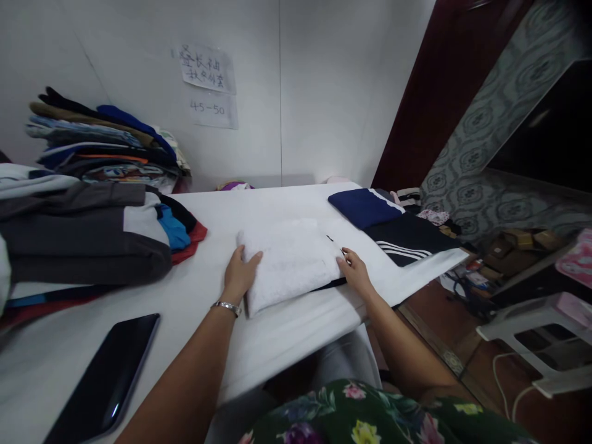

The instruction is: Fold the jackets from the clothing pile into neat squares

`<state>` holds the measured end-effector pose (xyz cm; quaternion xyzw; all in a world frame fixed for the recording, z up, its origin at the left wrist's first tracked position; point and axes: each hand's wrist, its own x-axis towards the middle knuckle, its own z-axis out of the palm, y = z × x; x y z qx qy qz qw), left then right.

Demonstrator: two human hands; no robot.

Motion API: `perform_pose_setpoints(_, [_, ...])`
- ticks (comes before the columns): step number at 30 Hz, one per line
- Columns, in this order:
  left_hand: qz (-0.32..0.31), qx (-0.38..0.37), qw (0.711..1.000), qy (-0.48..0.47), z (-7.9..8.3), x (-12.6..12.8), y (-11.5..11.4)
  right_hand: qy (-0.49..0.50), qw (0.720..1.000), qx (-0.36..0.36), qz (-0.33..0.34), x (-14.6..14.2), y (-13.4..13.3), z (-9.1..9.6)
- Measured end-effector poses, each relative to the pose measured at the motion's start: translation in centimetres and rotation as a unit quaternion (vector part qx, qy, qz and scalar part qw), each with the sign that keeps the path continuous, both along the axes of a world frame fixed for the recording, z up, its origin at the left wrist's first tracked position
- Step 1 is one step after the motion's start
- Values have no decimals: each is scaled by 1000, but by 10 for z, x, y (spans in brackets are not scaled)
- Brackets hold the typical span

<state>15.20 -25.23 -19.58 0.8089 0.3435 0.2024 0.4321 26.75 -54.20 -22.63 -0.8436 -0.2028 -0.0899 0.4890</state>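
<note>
A folded white fuzzy garment [289, 262] lies on the white-covered table in front of me, with a dark strip showing under its near right edge. My left hand [241, 271] holds its left edge, the thumb on top. At the opposite edge my right hand [354, 266] is closed on the fabric, its fingers partly curled out of sight. A thin dark line runs from the garment's top right to the right hand; I cannot make out what it is.
Left of the garment is a heap of dark clothes [83, 234], with a folded stack [111, 142] behind. A phone [108, 376] lies near front left. Folded navy [363, 208] and black striped clothes [411, 237] lie right. Beyond stands a plastic stool [546, 333].
</note>
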Motion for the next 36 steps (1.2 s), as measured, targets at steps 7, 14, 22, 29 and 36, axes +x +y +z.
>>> perform_pose_setpoints(7, [-4,7,1000,2,2,-1,-2,7,997,-75,22,3,-4,-2])
perform_pose_setpoints(14, [-13,22,999,18,6,-3,-1,33,999,-32,-6,-2,-2,-4])
perform_pose_setpoints(22, [-22,22,999,27,6,-5,0,60,996,-52,-47,16,11,6])
perform_pose_setpoints(29, [-21,23,999,17,5,-4,1,-3,998,-61,-27,23,22,-1])
perform_pose_setpoints(36, [-23,34,999,21,4,-3,1,6,993,-110,-52,22,21,2])
